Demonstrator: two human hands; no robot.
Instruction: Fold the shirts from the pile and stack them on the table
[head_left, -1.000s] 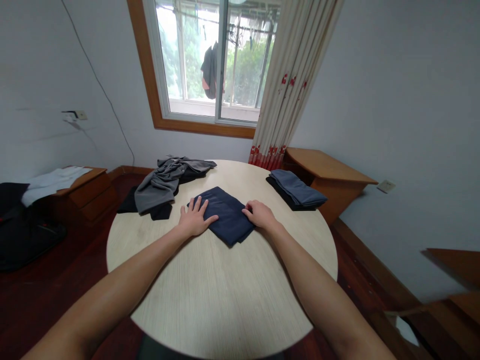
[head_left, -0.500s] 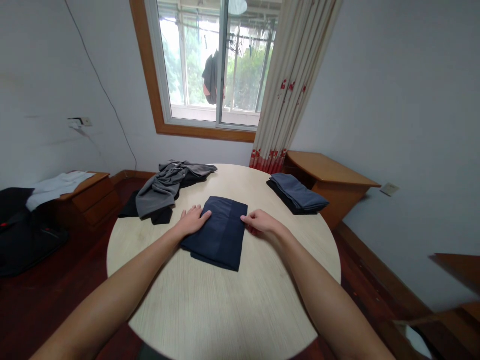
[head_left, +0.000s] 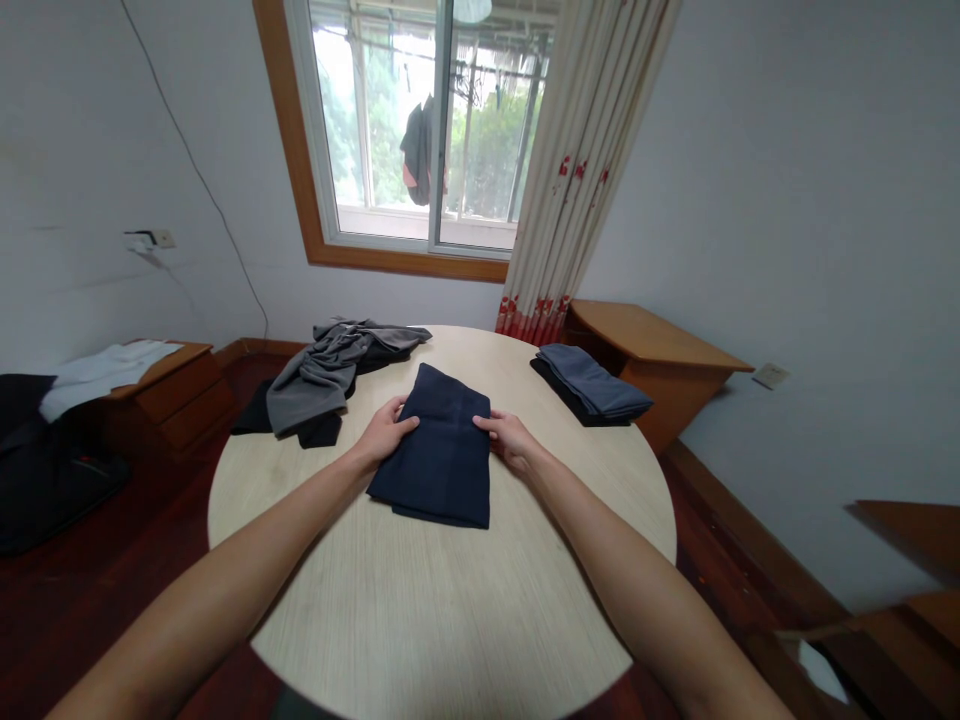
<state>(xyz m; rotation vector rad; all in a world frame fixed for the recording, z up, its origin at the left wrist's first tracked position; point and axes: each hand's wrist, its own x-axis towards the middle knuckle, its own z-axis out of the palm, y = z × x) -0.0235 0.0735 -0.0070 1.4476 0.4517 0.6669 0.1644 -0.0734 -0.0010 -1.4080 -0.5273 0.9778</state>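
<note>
A folded dark navy garment [head_left: 441,455] is held between my two hands over the middle of the round pale table [head_left: 442,620]. Its far end looks raised, while the near edge hangs low, at or close to the tabletop. My left hand [head_left: 386,430] grips the left side, thumb on top and fingers underneath. On the opposite side, my right hand [head_left: 511,440] pinches the edge the same way, its fingers partly hidden beneath the cloth. What kind of garment it is does not show.
Rumpled grey and black clothes [head_left: 319,380] lie at the table's far left. A folded stack, blue-grey over black [head_left: 592,385], sits at the far right. Behind it stands a wooden desk [head_left: 652,335]. A patterned curtain [head_left: 577,170] hangs beside the window.
My left hand has gone from lying flat on the navy garment to gripping its side. My right hand has taken firmer hold, and the garment's far end has come up off the table.
</note>
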